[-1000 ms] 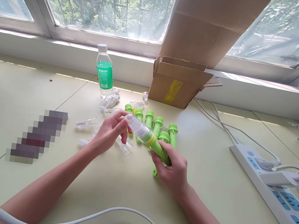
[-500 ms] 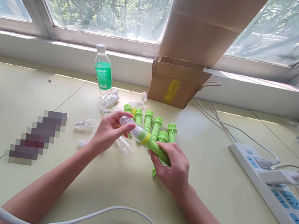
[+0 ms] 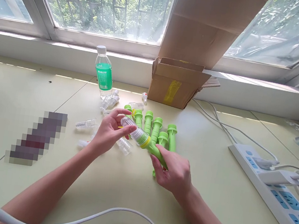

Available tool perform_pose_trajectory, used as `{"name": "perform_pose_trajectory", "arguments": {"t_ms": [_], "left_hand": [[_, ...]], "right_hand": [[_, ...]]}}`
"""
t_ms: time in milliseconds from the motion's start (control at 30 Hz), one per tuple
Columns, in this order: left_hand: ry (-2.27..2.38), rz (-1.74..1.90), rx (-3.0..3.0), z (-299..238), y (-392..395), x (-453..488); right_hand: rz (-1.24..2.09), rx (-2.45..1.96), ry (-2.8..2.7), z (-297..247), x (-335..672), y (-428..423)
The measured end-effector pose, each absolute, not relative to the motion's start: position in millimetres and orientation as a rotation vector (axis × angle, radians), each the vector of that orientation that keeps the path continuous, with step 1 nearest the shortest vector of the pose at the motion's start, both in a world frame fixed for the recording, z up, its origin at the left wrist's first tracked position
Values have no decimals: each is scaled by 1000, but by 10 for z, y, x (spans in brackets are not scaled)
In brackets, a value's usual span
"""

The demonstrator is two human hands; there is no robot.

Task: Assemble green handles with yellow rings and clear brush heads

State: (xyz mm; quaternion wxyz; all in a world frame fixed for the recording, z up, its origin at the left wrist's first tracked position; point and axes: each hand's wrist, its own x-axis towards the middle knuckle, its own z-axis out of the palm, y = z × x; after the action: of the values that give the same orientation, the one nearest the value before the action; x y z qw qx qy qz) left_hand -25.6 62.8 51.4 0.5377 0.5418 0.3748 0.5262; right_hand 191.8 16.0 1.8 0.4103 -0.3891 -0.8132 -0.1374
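My right hand point(image 3: 176, 171) is closed around a green plastic tube point(image 3: 158, 155), held slanting above the table. A yellow ring point(image 3: 146, 142) circles its threaded upper end, and a ribbed clear plastic cap point(image 3: 133, 129) sits over that thread. My left hand point(image 3: 112, 131) grips the clear cap, thumb on the near side and fingers partly hidden behind. Just beyond the hands stand several green tubes point(image 3: 157, 128) with threaded tops. Several clear plastic caps point(image 3: 86, 123) lie around my left hand, some partly covered by it.
A water bottle point(image 3: 104, 74) with a green label stands at the back left. Behind the tubes is an open cardboard box point(image 3: 179, 84). A white power strip point(image 3: 264, 187) with cables lies at the right. A white cable point(image 3: 96, 214) crosses the front. A pixelated dark object point(image 3: 37, 139) lies left.
My right hand has shifted slightly down and right along with the green tube. The cap and yellow ring have moved slightly right; my left hand stays nearly in place.
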Motion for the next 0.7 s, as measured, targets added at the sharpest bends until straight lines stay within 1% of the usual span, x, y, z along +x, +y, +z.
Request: {"name": "perform_pose_trajectory", "arguments": {"t_ms": [267, 567, 700], "left_hand": [[901, 1260, 1273, 474, 655, -262], [908, 1285, 1261, 454, 673, -270], [914, 1292, 1259, 431, 695, -277]], "right_hand": [[-364, -1041, -2063, -6, 1906, 171], [-289, -1033, -2101, -35, 1923, 182], [-355, -1002, -2093, 23, 1918, 189]]}}
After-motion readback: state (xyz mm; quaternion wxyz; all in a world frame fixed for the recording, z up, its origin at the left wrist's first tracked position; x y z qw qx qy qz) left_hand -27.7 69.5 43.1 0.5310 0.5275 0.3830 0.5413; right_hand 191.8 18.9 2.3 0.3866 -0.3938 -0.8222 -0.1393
